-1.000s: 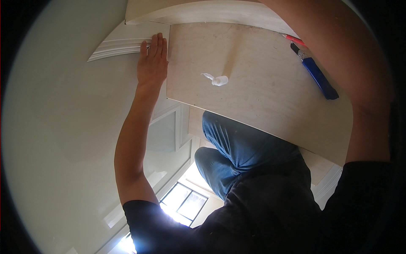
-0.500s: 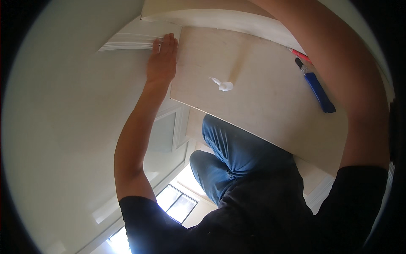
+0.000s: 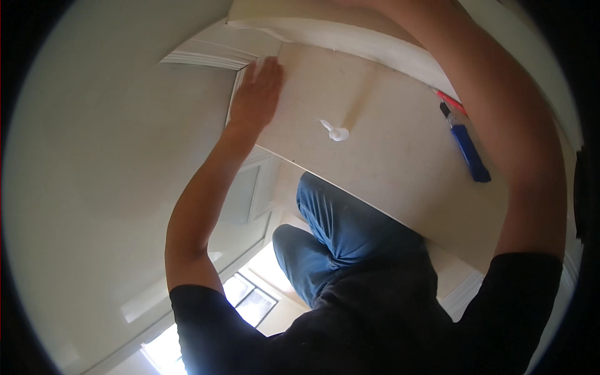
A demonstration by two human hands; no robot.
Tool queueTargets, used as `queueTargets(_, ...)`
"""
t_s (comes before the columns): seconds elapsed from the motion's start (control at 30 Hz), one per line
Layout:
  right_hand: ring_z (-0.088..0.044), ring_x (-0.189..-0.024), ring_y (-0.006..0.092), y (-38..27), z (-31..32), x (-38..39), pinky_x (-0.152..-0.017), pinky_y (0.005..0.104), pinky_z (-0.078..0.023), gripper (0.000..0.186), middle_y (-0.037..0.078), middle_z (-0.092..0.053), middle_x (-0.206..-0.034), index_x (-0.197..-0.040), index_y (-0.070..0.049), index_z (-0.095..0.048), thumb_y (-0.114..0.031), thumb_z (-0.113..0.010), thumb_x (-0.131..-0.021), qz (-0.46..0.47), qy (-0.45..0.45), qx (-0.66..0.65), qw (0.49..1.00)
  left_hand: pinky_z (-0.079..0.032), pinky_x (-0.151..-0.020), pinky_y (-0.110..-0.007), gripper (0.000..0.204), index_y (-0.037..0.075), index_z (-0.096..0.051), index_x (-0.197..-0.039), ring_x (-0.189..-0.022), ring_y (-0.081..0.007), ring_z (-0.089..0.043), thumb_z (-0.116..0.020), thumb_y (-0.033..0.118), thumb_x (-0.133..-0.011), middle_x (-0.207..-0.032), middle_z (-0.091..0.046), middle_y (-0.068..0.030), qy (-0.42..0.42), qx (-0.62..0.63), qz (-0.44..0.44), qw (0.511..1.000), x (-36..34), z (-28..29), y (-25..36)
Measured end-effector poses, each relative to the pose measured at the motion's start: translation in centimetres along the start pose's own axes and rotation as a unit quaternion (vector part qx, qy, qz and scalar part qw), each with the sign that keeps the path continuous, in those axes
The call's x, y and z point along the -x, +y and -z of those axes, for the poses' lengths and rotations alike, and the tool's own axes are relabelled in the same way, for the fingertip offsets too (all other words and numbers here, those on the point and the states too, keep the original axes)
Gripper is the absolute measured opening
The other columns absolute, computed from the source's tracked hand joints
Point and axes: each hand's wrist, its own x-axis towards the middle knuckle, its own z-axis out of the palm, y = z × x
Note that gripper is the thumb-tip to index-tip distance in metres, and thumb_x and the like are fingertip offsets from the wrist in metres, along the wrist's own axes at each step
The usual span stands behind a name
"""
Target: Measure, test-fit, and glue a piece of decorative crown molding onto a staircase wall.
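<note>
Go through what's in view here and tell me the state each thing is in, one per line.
Left hand: open, palm flat on the board's left edge.
Pale flat rectangular board: tilted, held in front of the person.
White blob of paste: sitting on the board's face.
Blue marker-like tool: lying against the board.
Right hand: out of view.

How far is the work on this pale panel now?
Done: a white dab sits on the pale panel. In hand: the left hand presses flat on its edge beside the white moulding; the right hand is out of view. Left: the blue tool lies unused.
</note>
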Motion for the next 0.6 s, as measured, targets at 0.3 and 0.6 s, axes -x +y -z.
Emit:
queueTargets(0.3,-0.067,-0.089,0.0368,-3.3,1.2,-0.6,-0.084,0.0438,-0.052,0.026,0.027,-0.067,-0.112,-0.095,0.007,-0.072,-0.015,-0.058,-0.098,-0.092,-0.051,0.003,0.994,-0.047,-0.098,-0.041,0.036,0.007,-0.068,-0.124,-0.113,-0.0242,-0.064,-0.068,0.010,-0.088,-0.114,-0.070,-0.0074,0.220,0.428,0.167,0.861,9.0,3.8,6.6)
queueTargets(0.6,-0.068,-0.097,0.0308,2.9,-1.4,-2.1,-0.083,0.0393,-0.053,0.029,0.015,-0.071,-0.105,-0.115,-0.007,-0.073,-0.029,-0.064,-0.099,0.019,0.033,0.089,0.995,-0.054,-0.084,-0.044,0.020,0.002,-0.073,-0.107,-0.094,-0.0360,-0.068,-0.063,-0.001,-0.091,-0.096,-0.072,-0.0155,0.210,0.644,0.420,0.604,19.4,1.1,18.3)
